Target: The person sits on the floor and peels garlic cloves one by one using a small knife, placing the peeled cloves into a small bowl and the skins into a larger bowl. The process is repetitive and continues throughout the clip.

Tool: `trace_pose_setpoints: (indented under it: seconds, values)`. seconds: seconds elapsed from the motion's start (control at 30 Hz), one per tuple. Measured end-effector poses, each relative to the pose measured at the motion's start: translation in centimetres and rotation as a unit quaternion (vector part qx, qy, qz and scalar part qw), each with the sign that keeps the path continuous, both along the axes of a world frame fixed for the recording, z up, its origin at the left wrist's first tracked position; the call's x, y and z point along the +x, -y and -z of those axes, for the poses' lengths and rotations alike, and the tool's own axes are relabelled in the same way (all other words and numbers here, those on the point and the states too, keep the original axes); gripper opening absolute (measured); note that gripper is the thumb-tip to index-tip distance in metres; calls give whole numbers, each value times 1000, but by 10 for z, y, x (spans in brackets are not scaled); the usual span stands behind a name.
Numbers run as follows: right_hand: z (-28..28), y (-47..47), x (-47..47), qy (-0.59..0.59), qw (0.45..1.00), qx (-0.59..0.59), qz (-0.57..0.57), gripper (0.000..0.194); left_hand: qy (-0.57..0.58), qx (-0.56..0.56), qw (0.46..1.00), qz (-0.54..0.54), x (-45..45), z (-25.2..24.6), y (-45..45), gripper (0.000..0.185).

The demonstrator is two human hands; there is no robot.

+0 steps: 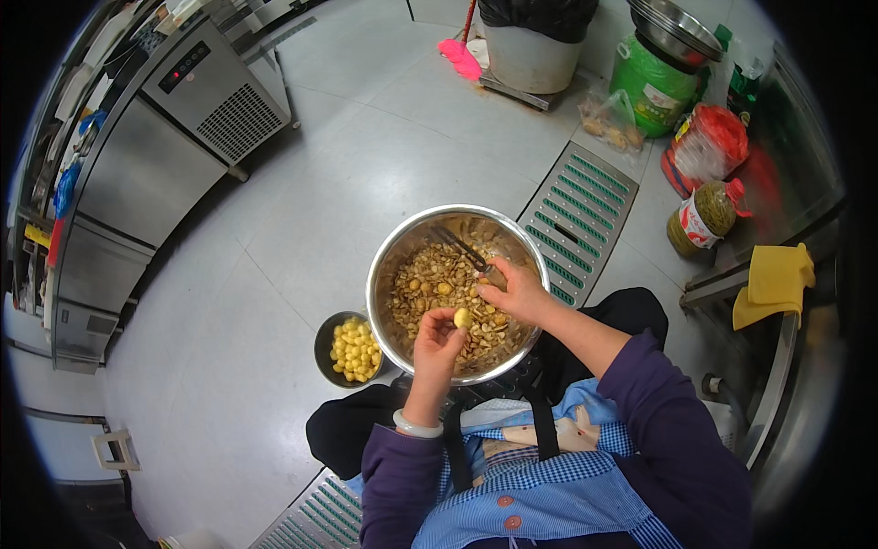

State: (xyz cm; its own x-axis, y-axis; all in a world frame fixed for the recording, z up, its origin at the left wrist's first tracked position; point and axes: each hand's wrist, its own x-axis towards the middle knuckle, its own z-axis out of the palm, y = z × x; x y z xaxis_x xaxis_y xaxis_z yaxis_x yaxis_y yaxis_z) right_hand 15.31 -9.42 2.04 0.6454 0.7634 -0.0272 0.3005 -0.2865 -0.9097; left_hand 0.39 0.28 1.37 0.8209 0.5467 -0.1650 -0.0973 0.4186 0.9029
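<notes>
Between the fingertips of my left hand (439, 336) is a small, pale-yellow peeled tuber (463, 318), perhaps a potato. My right hand (518, 291) grips the wooden handle of a peeler (466, 250), whose dark metal head points to the upper left. Both hands are over a wide stainless steel bowl (374, 274). Inside it lies a thick layer of brown peelings (422, 264), with several rounder tubers (444, 289) among them. Left of the big bowl stands a smaller dark metal bowl (322, 364), which holds many peeled yellow tubers (355, 346).
A slotted drain cover (583, 213) runs along the tiled floor (329, 165) to the right. Beyond it stand a plastic jug (699, 219), a red bag (717, 141) and a green bucket (648, 86). A yellow cloth (772, 285) hangs at right. Steel refrigerated counters (151, 171) line the left.
</notes>
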Motion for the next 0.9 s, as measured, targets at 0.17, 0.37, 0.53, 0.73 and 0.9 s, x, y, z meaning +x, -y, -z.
trace_pose_setpoints:
  seconds: [0.17, 0.37, 0.53, 0.73, 0.9]
  values:
    - [3, 2, -3, 67, 998, -3, -9, 46, 47, -151, 987, -33, 1, -3, -8, 27]
    - [-5, 3, -10, 67, 996, -30, -52, 31, 50, -171, 981, -72, -1, 8, -15, 23]
    - [-7, 5, -21, 126, 985, -33, -110, 27, 32, -156, 984, -85, 1, 12, -16, 23]
    - [-1, 3, -15, 97, 991, -46, -80, 27, 52, -138, 986, -79, -1, 5, -13, 22]
    - [-4, 3, 2, 54, 993, -94, -44, 29, 118, -155, 979, -59, -3, -1, -16, 19]
